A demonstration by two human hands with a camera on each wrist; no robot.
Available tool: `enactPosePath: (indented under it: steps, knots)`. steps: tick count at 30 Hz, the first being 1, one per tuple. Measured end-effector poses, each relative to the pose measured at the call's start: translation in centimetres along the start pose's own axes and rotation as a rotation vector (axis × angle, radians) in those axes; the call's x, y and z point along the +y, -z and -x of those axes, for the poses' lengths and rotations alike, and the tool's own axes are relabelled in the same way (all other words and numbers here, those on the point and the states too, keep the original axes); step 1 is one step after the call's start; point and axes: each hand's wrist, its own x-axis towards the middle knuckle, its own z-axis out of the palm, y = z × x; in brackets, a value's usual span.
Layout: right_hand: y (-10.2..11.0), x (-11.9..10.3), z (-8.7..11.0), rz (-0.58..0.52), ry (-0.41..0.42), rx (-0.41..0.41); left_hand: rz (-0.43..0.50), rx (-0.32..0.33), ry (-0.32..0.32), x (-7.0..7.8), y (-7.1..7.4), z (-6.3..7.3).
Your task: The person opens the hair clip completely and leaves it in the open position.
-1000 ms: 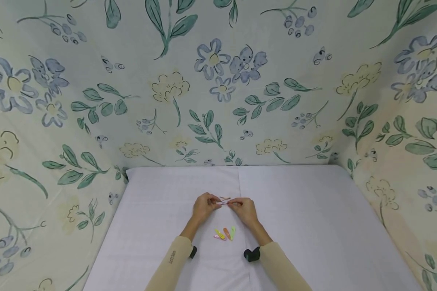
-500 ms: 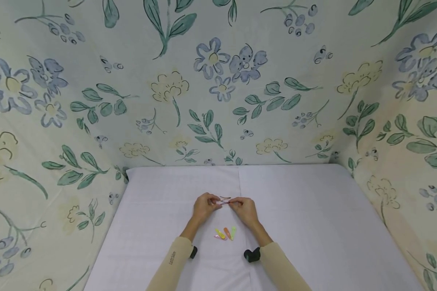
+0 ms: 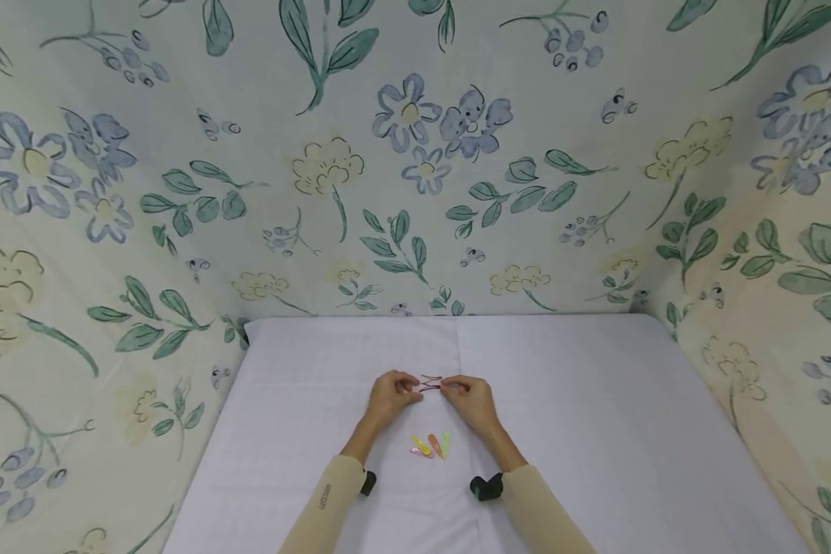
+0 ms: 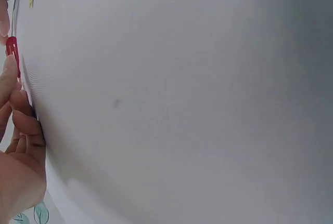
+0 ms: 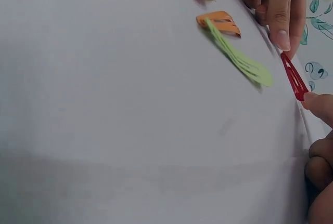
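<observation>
Between my two hands is a red snap hair clip [image 5: 295, 77], held up slim and long. My left hand [image 3: 391, 396] pinches one end with thumb and finger. At the clip's other end are the thumb and fingertip of my right hand [image 3: 472, 400]. In the left wrist view the red clip [image 4: 12, 52] shows only at the left edge, partly covered by fingers. Just beyond the fingertips in the head view lies a thin brownish curved piece [image 3: 432, 377]. Nearer me on the white cloth lie a green clip [image 5: 239, 57], an orange clip [image 5: 223, 22], a yellow clip [image 3: 421, 444] and a pink clip [image 3: 424, 454].
A white cloth [image 3: 561, 400] covers the table, with a crease running front to back near the middle. Floral fabric [image 3: 422, 231] hangs behind the table and along both sides. Black wrist cameras [image 3: 487, 487] sit at the sleeve cuffs.
My right hand has shifted slightly right, widening the gap between the hands so more of the red clip shows. The left hand keeps its pinch. The loose clips lie as before.
</observation>
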Motion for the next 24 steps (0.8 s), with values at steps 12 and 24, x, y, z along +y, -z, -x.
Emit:
enactPosePath:
  steps: [12, 24]
  knots:
    - [1.7, 0.4, 2.3, -0.036, -0.049, -0.042, -0.03, -0.05, 0.078, 0.5, 1.0, 2.4]
    - [3.8, 0.6, 5.0, 0.026, -0.032, -0.194, 0.03, -0.206, 0.024, 1.5, 0.5, 5.0]
